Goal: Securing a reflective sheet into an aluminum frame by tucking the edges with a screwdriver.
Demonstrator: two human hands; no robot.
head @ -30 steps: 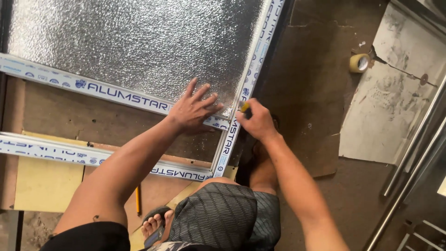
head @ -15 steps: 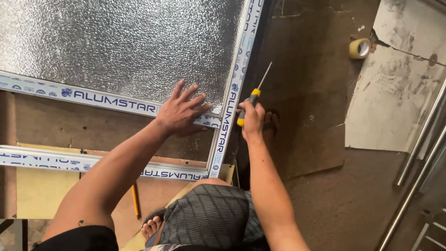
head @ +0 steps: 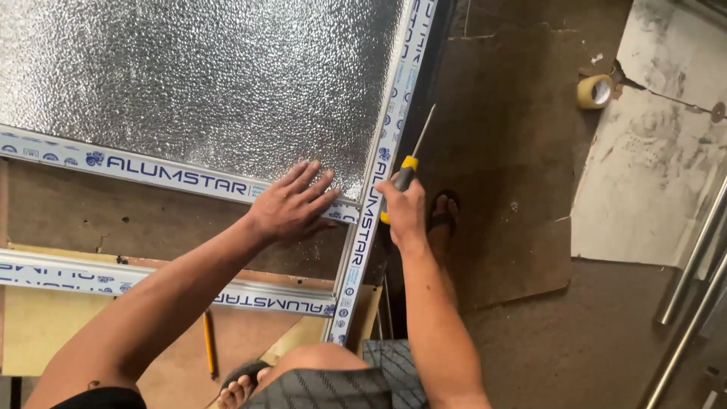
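Note:
My left hand [head: 291, 203] lies flat, fingers spread, on the corner where a horizontal aluminium rail [head: 151, 171] meets the vertical frame rail [head: 379, 159]. Above the rail sits a textured silver panel [head: 197, 76]. My right hand [head: 405, 208] grips a screwdriver [head: 409, 163] with a yellow and black handle, its metal shaft pointing up and away, just right of the vertical rail. A second horizontal rail [head: 151, 284] runs lower down.
A pencil [head: 208, 344] lies on the wooden board below the frame. A roll of tape [head: 595, 91] sits on the floor at the upper right. Metal tubes [head: 693, 261] lean at the right edge. My sandalled foot [head: 441, 220] stands beside the frame.
My right hand has lifted the screwdriver from behind the vertical rail, so its shaft now shows pointing upward. My left hand stays pressed on the corner.

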